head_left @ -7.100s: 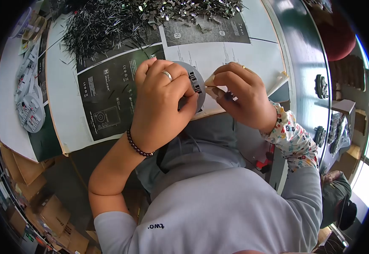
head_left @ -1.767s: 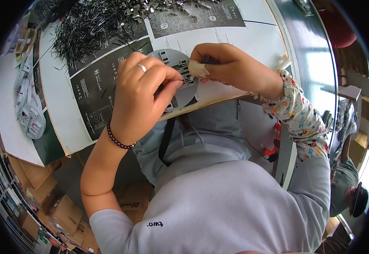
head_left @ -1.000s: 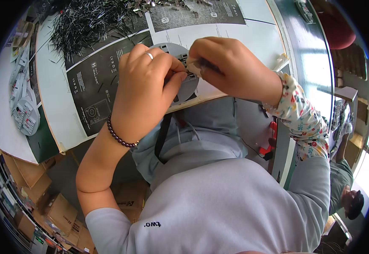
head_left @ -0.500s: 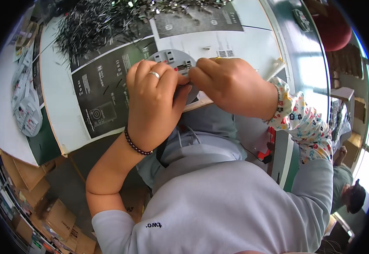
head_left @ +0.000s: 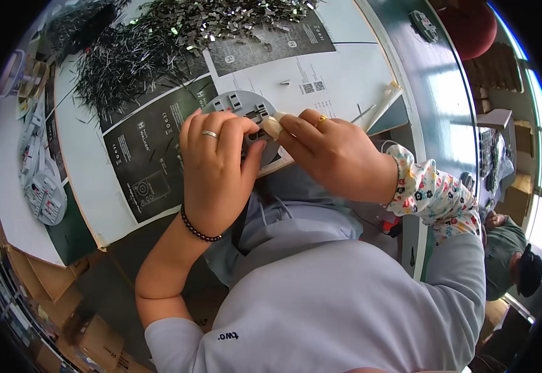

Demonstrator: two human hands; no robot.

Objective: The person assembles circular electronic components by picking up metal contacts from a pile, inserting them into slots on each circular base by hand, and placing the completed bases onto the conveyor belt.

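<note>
A round grey plate (head_left: 226,101) with small dark slots and metal parts lies at the table's front edge, partly covered by my hands. My left hand (head_left: 218,146), with a ring and a dark bead bracelet, grips the plate's near left side between thumb and fingers. The fingers of my right hand (head_left: 311,140) are pinched together over the plate's right side, just above its metal parts. Whatever is between those fingertips is hidden or too small to name.
Loose dark metal pieces (head_left: 159,46) are heaped at the back of the table, on printed sheets (head_left: 146,143). More round grey parts (head_left: 46,196) lie at the left. A green conveyor (head_left: 436,74) runs along the right; another person (head_left: 507,252) is at the lower right.
The view has shifted. My right hand has drawn back slightly and its fingertips have turned, uncovering more of the plate's metal parts. My left hand stays at the plate.
</note>
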